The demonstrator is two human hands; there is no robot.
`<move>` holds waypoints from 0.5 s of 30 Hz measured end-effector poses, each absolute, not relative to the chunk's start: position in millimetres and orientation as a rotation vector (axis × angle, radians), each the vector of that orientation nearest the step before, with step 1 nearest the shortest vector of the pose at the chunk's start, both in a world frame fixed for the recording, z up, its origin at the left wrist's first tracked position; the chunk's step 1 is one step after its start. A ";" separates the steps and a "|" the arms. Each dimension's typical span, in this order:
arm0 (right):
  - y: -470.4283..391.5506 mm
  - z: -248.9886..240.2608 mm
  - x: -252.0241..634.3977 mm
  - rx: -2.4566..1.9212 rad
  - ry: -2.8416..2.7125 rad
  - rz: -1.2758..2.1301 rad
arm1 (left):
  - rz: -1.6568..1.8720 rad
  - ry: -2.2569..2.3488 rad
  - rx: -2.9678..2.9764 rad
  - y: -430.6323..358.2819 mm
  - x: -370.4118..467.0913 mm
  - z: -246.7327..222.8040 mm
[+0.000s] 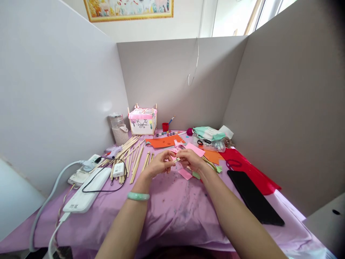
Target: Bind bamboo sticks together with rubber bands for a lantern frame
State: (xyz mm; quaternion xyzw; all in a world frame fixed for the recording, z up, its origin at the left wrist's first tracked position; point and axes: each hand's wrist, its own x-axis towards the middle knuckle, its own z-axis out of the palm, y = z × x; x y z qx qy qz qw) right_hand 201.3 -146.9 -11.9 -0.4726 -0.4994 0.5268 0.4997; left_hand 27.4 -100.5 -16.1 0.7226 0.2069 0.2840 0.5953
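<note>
My left hand point(162, 162) and my right hand point(189, 159) meet over the middle of the table, fingertips pinched close together. Between them shows the pale end of a wooden stick point(176, 160), with a thin dark loop, perhaps a rubber band, around it. My fingers cover most of the stick. Left of my left hand lie short wooden sticks point(147, 161) with dark bands near their tops. Pink paper pieces point(185, 174) lie beneath and beyond my right hand. Behind both hands rests an orange sheet point(164, 141) with small dark loops on it.
Loose wooden sticks point(132, 158), a white power bank point(87, 190) and cables spread across the left side. A decorated paper lantern box point(142, 121), a glass jar point(118, 129) and a red cup point(165, 126) stand at the back. Right are scissors point(204, 142), red felt point(248, 169) and a black phone point(254, 197).
</note>
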 end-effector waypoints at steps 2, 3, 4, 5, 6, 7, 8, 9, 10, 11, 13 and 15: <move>-147.5 -13.2 198.2 -1.275 -1.376 0.924 | 0.653 0.518 1.728 -97.6 28.6 -19.5; -147.9 -14.4 196.4 -1.334 -1.475 0.708 | 0.649 0.547 1.746 -96.3 29.6 -21.5; -148.2 -16.1 194.4 -1.380 -1.570 0.479 | 0.647 0.582 1.755 -95.2 30.9 -23.4; -148.6 -18.3 192.2 -1.412 -1.656 0.256 | 0.650 0.620 1.753 -94.2 32.4 -25.3; -148.8 -20.8 189.9 -1.433 -1.723 0.056 | 0.659 0.654 1.742 -93.6 34.0 -26.8; -148.8 -23.6 187.4 -1.444 -1.774 -0.107 | 0.673 0.680 1.721 -93.2 35.6 -28.0; -148.6 -26.3 185.0 -1.447 -1.807 -0.229 | 0.695 0.695 1.687 -93.0 37.0 -28.7; -148.1 -28.8 182.6 -1.444 -1.821 -0.306 | 0.721 0.699 1.639 -93.0 38.0 -28.9; -147.4 -30.7 180.4 -1.434 -1.814 -0.341 | 0.750 0.692 1.578 -93.1 38.7 -28.5; -146.7 -32.0 178.5 -1.416 -1.792 -0.336 | 0.781 0.677 1.506 -93.3 39.0 -27.6; -145.8 -32.5 175.7 -1.348 -1.708 -0.243 | 0.838 0.621 1.355 -93.5 38.6 -24.9; -146.1 -30.8 174.5 -1.257 -1.607 -0.085 | 0.885 0.545 1.239 -93.3 37.3 -22.3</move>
